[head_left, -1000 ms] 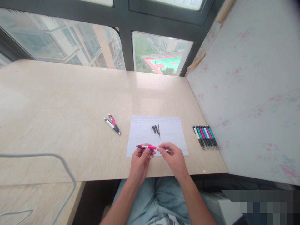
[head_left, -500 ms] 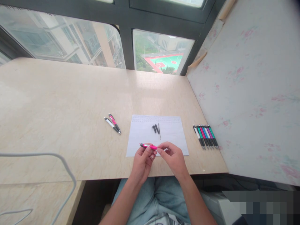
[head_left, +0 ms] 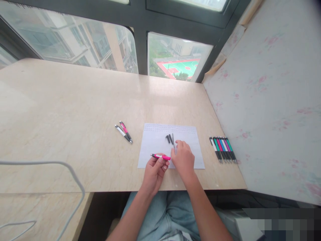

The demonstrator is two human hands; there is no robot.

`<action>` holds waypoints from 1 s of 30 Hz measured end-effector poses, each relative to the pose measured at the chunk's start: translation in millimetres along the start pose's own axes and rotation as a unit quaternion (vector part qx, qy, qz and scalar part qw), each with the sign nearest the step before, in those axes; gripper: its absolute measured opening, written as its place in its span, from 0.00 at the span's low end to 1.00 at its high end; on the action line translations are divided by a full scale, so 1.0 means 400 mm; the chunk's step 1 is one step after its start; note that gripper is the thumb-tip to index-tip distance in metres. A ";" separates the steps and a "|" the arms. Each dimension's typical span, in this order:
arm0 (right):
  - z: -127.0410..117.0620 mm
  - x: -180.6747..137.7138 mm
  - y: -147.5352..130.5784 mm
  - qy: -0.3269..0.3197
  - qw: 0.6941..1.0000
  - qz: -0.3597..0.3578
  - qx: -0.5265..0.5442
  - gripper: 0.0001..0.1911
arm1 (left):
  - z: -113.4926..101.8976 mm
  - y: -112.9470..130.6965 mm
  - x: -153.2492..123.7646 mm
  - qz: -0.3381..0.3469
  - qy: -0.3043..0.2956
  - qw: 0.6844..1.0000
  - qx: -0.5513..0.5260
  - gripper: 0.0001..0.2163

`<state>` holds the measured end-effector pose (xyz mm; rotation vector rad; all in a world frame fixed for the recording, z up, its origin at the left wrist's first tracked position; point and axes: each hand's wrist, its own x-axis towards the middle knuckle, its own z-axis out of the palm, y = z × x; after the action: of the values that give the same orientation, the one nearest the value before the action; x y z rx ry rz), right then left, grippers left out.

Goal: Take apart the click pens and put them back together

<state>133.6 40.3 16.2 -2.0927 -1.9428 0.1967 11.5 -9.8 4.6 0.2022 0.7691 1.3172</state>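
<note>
The left hand (head_left: 154, 171) pinches the pink pen (head_left: 160, 156) level above the near edge of the paper (head_left: 155, 145). The right hand (head_left: 184, 160) reaches to the thin refill (head_left: 173, 139) beside two small black parts (head_left: 169, 138), but whether its fingers have closed on the refill cannot be told. Judged from the layout, this pen is in pieces, two pens (head_left: 124, 132) lie to the left and a row of pens (head_left: 223, 149) lies to the right; the refill's near end is hidden behind the fingers.
</note>
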 end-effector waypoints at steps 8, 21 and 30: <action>-0.016 0.048 0.000 -0.049 0.995 0.030 -0.086 0.11 | 0.007 0.002 -0.003 0.000 0.005 1.000 0.018 0.11; -0.078 -0.049 0.146 -0.033 0.930 0.032 0.365 0.11 | 0.007 0.001 -0.004 0.001 0.004 1.000 0.019 0.10; -0.149 -0.148 0.220 -0.051 0.904 0.003 0.425 0.09 | 0.002 -0.005 0.001 0.021 0.009 0.999 0.031 0.10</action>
<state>229.4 -30.1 42.0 -1.5028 -1.4766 0.9725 13.7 -9.7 3.9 0.2581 0.8258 1.3367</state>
